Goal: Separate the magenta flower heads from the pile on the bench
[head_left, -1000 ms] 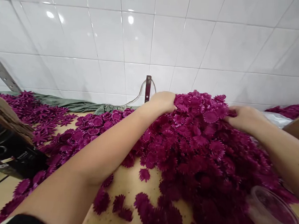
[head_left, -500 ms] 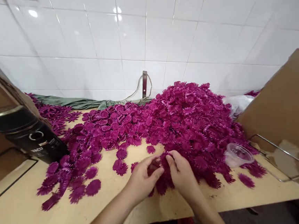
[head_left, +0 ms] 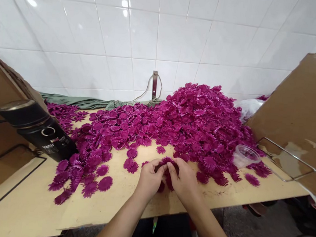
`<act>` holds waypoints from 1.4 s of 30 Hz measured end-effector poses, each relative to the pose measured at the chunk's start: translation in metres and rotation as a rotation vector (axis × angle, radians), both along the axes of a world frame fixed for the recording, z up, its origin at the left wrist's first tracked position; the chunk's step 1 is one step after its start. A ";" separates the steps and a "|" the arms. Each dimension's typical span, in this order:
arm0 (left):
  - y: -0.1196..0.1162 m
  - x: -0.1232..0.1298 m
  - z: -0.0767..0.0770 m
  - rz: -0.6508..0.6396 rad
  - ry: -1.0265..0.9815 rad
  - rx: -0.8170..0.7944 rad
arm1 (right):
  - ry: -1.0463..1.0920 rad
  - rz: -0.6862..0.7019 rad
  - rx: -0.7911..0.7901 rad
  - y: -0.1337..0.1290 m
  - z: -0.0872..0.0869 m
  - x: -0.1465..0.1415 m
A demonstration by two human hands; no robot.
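Both hands meet above the front part of the table, thumbs side by side. My left hand [head_left: 150, 177] is closed on the left side of a purple fringed petal piece [head_left: 167, 160]. On the right side of the same piece, my right hand [head_left: 182, 176] is closed too. The piece's fringed upper edge shows between the fingers; its lower part is hidden by them. A few more purple pieces lie on the table just under the hands. Behind them rises a large heap of purple petal pieces [head_left: 201, 126], which spreads to the left.
A black bottle [head_left: 46, 132] leans at the left beside cardboard and a wire stand [head_left: 16, 185]. On the right are a clear plastic cup [head_left: 245, 156], cardboard [head_left: 301, 120] and a metal wire frame [head_left: 288, 151]. Green cloth [head_left: 84, 102] lies along the tiled wall.
The camera view has shifted slightly. My hands have come closer together, with thumbs now nearly touching, and the fringed edge of the held piece shows more plainly.
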State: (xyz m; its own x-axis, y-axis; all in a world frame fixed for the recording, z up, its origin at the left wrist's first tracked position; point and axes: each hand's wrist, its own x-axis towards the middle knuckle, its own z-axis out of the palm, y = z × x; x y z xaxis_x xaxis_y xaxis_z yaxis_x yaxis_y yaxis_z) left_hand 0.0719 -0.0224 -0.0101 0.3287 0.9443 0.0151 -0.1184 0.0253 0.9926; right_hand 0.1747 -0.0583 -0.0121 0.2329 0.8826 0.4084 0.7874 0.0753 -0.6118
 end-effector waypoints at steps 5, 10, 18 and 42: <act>0.005 -0.004 0.007 0.082 0.124 0.117 | 0.046 -0.119 0.197 -0.008 0.004 0.001; 0.012 -0.012 0.003 0.151 0.141 0.033 | 0.237 0.029 0.085 -0.006 0.008 0.015; 0.007 -0.007 -0.008 0.017 0.037 -0.115 | 0.515 0.270 -0.079 0.012 -0.001 0.002; 0.017 -0.005 -0.004 0.093 0.129 0.041 | 0.035 -0.020 0.051 0.016 -0.009 0.008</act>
